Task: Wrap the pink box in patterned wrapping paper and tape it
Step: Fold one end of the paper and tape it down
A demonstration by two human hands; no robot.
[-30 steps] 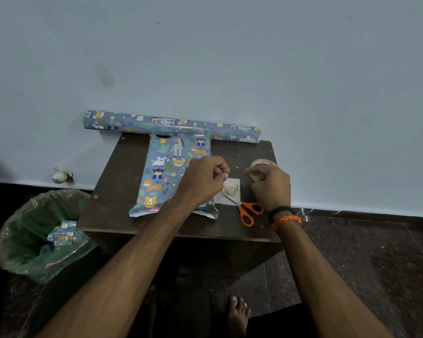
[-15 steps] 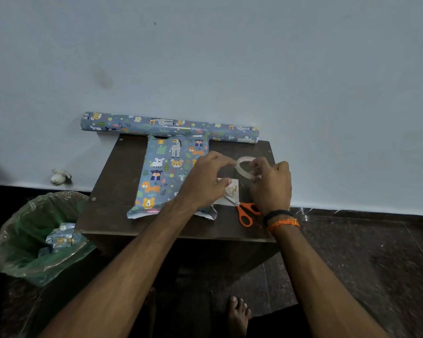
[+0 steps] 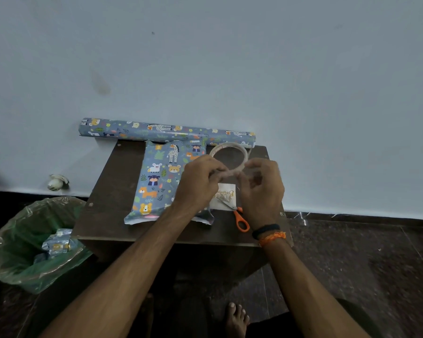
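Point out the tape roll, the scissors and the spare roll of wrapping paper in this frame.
tape roll (image 3: 242,150): head view, on the ring's upper right rim.
scissors (image 3: 241,222): head view, on the orange handle loop.
spare roll of wrapping paper (image 3: 166,130): head view, at mid-length of the tube by the wall.

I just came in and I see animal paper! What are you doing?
A person is wrapping a present. Both hands, the left hand and the right hand, hold a roll of clear tape up over the small table, seemingly picking at its end. The box lies covered in animal paper with its near end not yet folded. Orange scissors wait beside it.
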